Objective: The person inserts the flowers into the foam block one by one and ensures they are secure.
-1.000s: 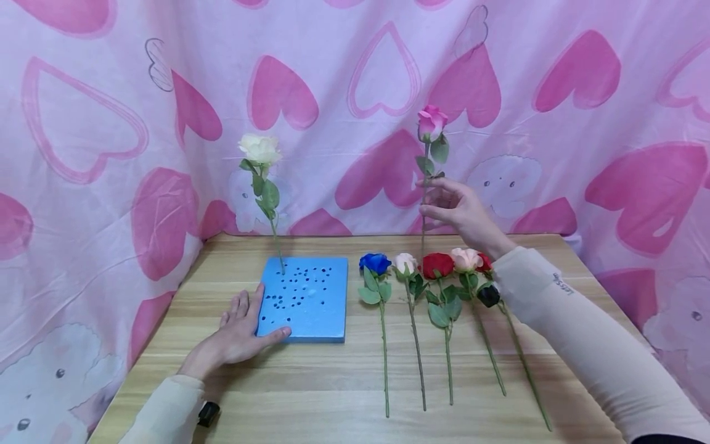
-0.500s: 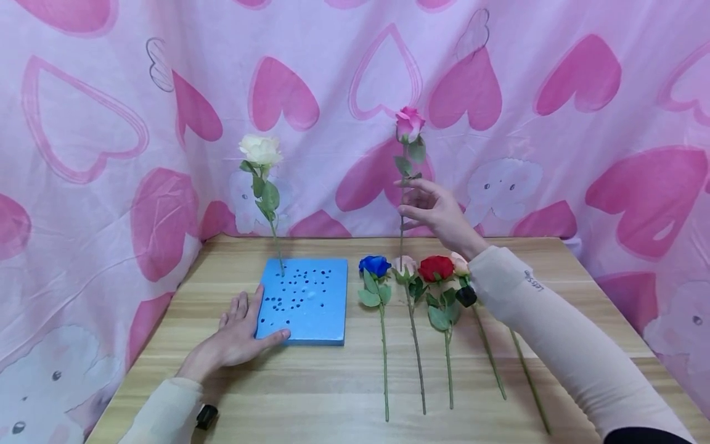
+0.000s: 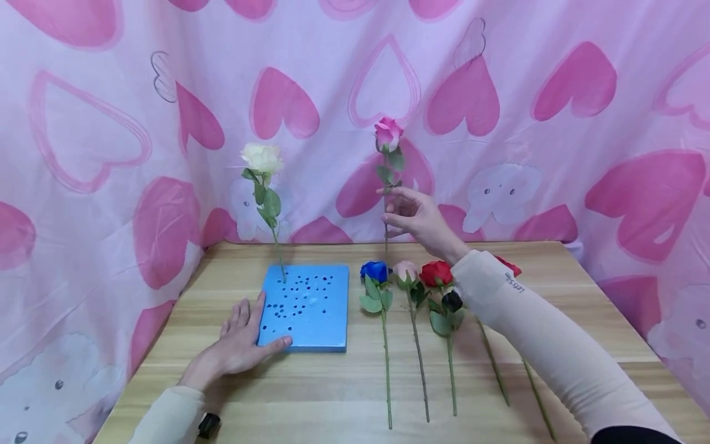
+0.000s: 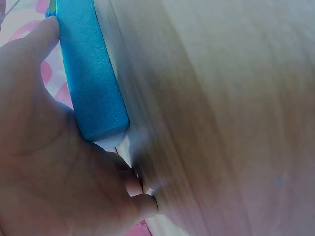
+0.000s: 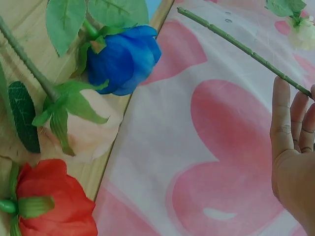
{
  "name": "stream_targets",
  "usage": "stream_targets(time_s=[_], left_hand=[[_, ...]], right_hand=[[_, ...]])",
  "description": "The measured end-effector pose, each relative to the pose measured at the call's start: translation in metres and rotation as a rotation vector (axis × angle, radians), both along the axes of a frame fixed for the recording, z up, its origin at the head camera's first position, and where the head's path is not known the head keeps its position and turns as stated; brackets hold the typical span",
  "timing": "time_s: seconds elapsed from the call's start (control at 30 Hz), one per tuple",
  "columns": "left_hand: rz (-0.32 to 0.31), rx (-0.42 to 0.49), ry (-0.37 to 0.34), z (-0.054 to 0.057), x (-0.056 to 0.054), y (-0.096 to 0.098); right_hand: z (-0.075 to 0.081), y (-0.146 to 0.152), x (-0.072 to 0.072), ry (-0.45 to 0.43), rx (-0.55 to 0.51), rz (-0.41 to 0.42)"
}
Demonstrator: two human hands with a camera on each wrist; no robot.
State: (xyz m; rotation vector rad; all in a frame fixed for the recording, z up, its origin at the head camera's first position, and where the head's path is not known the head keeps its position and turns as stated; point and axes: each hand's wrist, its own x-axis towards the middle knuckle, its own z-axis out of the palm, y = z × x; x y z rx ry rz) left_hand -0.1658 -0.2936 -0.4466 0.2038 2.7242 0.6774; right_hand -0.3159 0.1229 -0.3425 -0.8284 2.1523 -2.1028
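My right hand (image 3: 418,219) pinches the stem of a pink rose (image 3: 388,134) below its leaves, holding it upright above the back of the table. In the right wrist view the bare lower stem (image 5: 236,42) sticks out past my fingers. With straight fingers along its left side and the thumb on its front edge, my left hand (image 3: 238,339) steadies a blue foam block (image 3: 316,330) full of small holes. A white rose (image 3: 262,159) stands in the block's back left part. The left wrist view shows the block's side (image 4: 93,73) against my palm.
Right of the block lie a blue rose (image 3: 375,271), a pale pink rose (image 3: 406,271) and a red rose (image 3: 436,272). Further right, my sleeve partly covers other roses, with red petals (image 3: 509,266) showing. A heart-patterned curtain (image 3: 333,74) hangs behind the wooden table (image 3: 310,394).
My right hand has carried the pink rose leftward, from above the red rose to near the blue one. The left hand stays on the block. The head view has tilted slightly.
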Motion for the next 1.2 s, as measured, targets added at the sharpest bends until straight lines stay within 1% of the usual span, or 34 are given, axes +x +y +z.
stream_targets(time_s=[0.13,0.37,0.57,0.8,0.93,1.07,1.2], left_hand=[[0.004,0.004,-0.006,-0.001,0.001,0.000],[0.008,0.005,-0.006,-0.001,0.000,0.001],[0.008,0.009,-0.009,0.000,0.001,0.000],[0.014,0.011,-0.012,-0.001,0.002,-0.001],[0.016,0.016,-0.009,0.000,0.002,-0.001],[0.018,0.018,-0.010,0.000,0.002,0.000],[0.023,0.019,-0.013,0.000,0.001,0.000]], right_hand=[[-0.002,-0.008,0.000,-0.002,0.003,0.008],[-0.001,-0.021,-0.002,-0.016,0.022,0.015],[-0.003,-0.034,-0.004,-0.033,0.019,0.021],[-0.004,-0.054,-0.008,-0.041,0.002,0.057],[-0.005,-0.068,-0.011,-0.041,0.010,0.078],[-0.007,-0.083,-0.012,-0.029,0.041,0.074],[-0.009,-0.094,-0.015,0.005,0.063,0.063]])
